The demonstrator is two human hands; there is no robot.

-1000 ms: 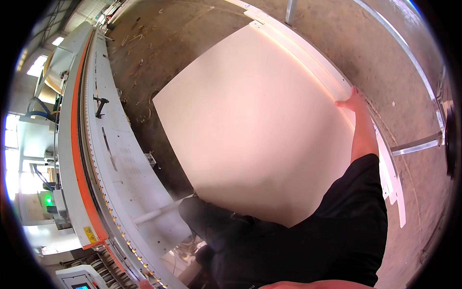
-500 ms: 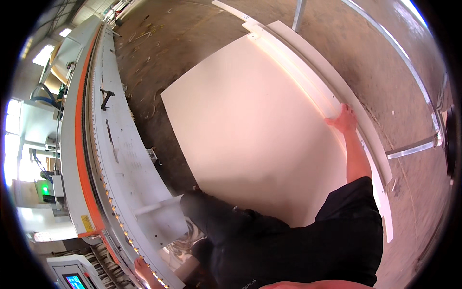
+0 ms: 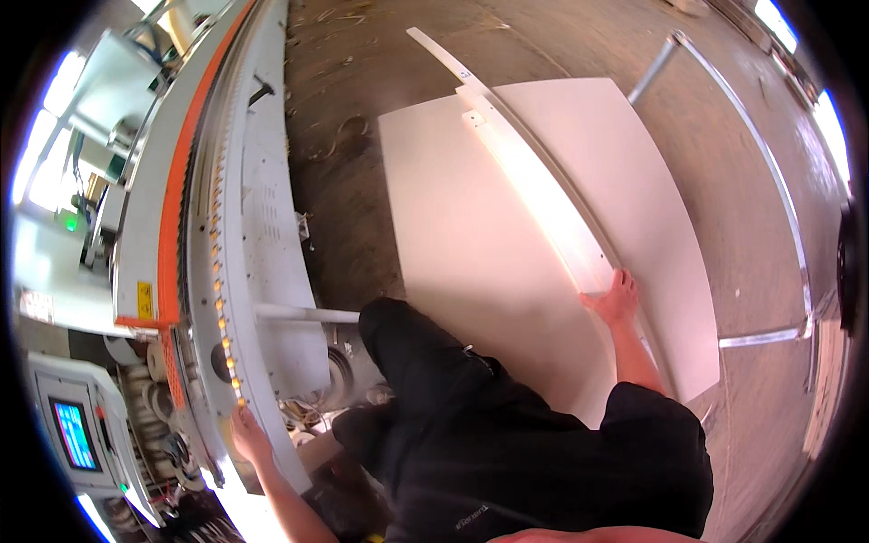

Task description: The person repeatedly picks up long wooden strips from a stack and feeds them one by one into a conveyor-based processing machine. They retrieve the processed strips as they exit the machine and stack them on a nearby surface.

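My right hand (image 3: pixel 618 299) grips a long white strip (image 3: pixel 548 213), thumb over its left edge and fingers across toward the right one. The strip lies lengthwise over a large pale board (image 3: pixel 453 208), and its far end sticks out past the board's far edge. My left hand (image 3: pixel 251 436) rests at the near end of a long machine (image 3: pixel 258 226), by its row of small yellow rollers (image 3: pixel 220 312). Those fingers look stretched out, and I see nothing held in them.
Along the machine's left side runs an orange band (image 3: pixel 172 235). A control panel with a lit screen (image 3: pixel 74 436) stands at the lower left. At the right, a metal frame (image 3: pixel 765 340) stands on the brown floor (image 3: pixel 742 262). Coiled hoses (image 3: pixel 337 373) lie beneath the machine near my legs.
My right hand and the white strip have moved left across the board, so more board shows to their right. The whole view has turned, and my left hand shows more fully.
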